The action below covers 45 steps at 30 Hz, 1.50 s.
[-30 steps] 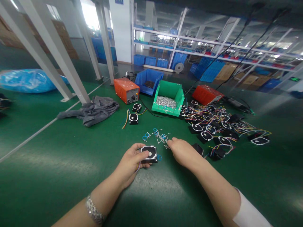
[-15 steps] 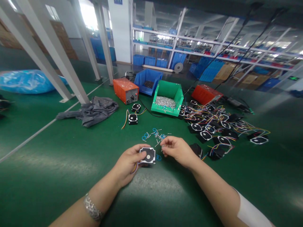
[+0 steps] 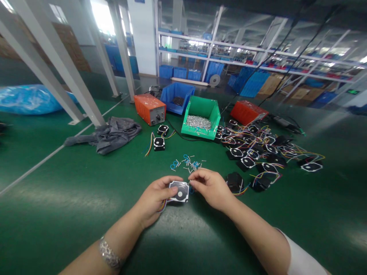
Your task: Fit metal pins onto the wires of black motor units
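Note:
My left hand (image 3: 156, 200) is closed around a stepper motor (image 3: 180, 193), its black face with white corners turned up and its thumb on top. Coloured wires (image 3: 163, 206) hang from the motor by the palm. With thumb and forefinger together, my right hand (image 3: 210, 187) pinches a small screw at the motor's upper right corner; the fingertips hide most of it. Just beyond both hands lie loose silver screws (image 3: 187, 170) and blue rings (image 3: 172, 166). Another motor (image 3: 235, 182) rests beside my right wrist.
A green bin (image 3: 216, 114) full of screws stands ahead, beside a blue bin (image 3: 187, 93) and an orange power box (image 3: 149, 110). Many wired motors (image 3: 247, 162) are heaped at right, near a second orange box (image 3: 248, 112). A grey cloth (image 3: 117, 133) lies left.
My right hand has moved left and in to the motor's corner, bringing the pinched screw with it. My left hand keeps the motor in nearly the same place.

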Available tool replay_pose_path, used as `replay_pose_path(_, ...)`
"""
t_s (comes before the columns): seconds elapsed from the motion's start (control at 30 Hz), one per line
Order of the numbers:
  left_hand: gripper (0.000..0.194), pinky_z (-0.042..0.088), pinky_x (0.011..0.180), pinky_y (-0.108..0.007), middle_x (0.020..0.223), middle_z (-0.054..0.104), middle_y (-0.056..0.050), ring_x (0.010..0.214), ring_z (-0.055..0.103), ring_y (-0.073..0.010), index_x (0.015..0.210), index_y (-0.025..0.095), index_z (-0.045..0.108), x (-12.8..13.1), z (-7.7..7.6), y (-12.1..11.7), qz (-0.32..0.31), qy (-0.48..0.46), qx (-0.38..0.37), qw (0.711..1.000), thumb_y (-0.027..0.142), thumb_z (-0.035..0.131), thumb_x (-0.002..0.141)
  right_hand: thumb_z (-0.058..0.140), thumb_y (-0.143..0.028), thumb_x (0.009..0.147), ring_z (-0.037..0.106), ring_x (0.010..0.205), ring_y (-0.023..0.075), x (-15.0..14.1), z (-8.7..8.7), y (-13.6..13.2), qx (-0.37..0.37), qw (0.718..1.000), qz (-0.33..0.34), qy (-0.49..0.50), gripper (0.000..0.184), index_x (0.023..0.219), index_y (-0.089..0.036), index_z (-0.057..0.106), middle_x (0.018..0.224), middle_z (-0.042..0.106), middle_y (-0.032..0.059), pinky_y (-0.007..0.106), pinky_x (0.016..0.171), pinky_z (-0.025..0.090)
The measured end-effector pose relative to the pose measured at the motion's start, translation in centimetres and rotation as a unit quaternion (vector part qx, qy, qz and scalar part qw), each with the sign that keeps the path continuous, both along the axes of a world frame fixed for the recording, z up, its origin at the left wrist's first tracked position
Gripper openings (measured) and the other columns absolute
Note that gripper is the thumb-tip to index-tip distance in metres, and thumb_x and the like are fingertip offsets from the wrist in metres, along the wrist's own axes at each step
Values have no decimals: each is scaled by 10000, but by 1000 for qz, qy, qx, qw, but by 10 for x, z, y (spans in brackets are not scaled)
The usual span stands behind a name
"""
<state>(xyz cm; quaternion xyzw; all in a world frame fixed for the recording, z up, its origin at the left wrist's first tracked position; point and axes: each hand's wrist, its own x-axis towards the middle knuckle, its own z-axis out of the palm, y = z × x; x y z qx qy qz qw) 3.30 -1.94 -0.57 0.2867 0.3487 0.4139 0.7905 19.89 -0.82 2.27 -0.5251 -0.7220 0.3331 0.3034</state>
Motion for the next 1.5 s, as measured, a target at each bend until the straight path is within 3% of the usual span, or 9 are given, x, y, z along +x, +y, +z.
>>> replay_pose_path(0.13, 277, 406, 633, -244, 739, 620, -43, 631, 549, -119, 851, 124, 602, 0, 1, 0, 6, 2, 3, 1000, 143, 656, 580, 478, -93, 735, 498, 677, 126, 0, 1, -7, 158, 979, 48, -115, 114, 725, -158, 571, 699, 550, 25, 248, 626, 409)
replay_pose_path(0.27, 296, 410, 635, -248, 738, 614, -33, 639, 552, -119, 863, 135, 577, 0, 1, 0, 19, 3, 1, 1000, 150, 657, 578, 404, -112, 788, 491, 703, 136, -2, -4, -10, 225, 961, 88, -136, 180, 809, -142, 580, 746, 554, 57, 261, 646, 416)
replay_pose_path(0.37, 340, 417, 607, -250, 712, 603, -16, 614, 556, -117, 895, 153, 524, 0, 0, 1, 33, 0, -4, 999, 151, 657, 582, 446, -108, 769, 507, 709, 132, -4, -5, -8, 192, 975, 65, -92, 160, 798, -145, 599, 739, 563, 49, 258, 653, 423)
replay_pose_path(0.47, 319, 413, 580, -230, 665, 590, 5, 577, 552, -102, 835, 156, 483, 0, 0, 2, 47, 2, -2, 999, 137, 666, 574, 506, -95, 721, 528, 657, 118, -1, -2, -4, 90, 996, 26, -5, 125, 737, -156, 614, 706, 566, 25, 247, 617, 438)
replay_pose_path(0.57, 299, 399, 548, -204, 620, 578, 15, 543, 542, -88, 754, 147, 466, 0, 0, 2, 35, 9, 17, 999, 138, 685, 551, 520, -112, 698, 523, 541, 92, 5, 4, 0, -10, 995, -20, 95, 98, 726, -157, 603, 691, 549, 2, 232, 529, 446)
replay_pose_path(0.63, 315, 390, 532, -191, 610, 569, 21, 537, 531, -79, 731, 140, 473, 1, 0, 1, 23, 23, 32, 999, 127, 704, 517, 519, -125, 694, 513, 507, 83, 8, 8, 2, -28, 991, -34, 127, 90, 728, -158, 597, 686, 537, -7, 228, 503, 442)
replay_pose_path(0.97, 307, 361, 504, -187, 581, 541, 23, 511, 477, -58, 712, 108, 525, 3, -1, -4, -55, 77, 53, 994, 134, 723, 478, 548, -60, 671, 516, 626, 100, 0, 10, -6, 56, 994, 85, -25, 103, 658, -160, 571, 657, 573, -8, 219, 597, 412)
replay_pose_path(1.37, 302, 365, 522, -195, 613, 554, 8, 532, 481, -62, 732, 104, 536, 2, -6, -4, -62, 75, 64, 993, 148, 720, 497, 483, -65, 729, 515, 669, 119, -4, 0, -10, 214, 964, 145, -68, 130, 717, -147, 584, 699, 574, 36, 231, 612, 418)
replay_pose_path(1.5, 291, 371, 520, -191, 606, 558, 6, 527, 487, -61, 720, 102, 535, 1, -4, -3, -55, 74, 57, 994, 142, 719, 497, 467, -64, 741, 521, 685, 116, -3, 3, -9, 182, 968, 166, -55, 175, 742, -164, 611, 718, 576, 34, 231, 622, 428)
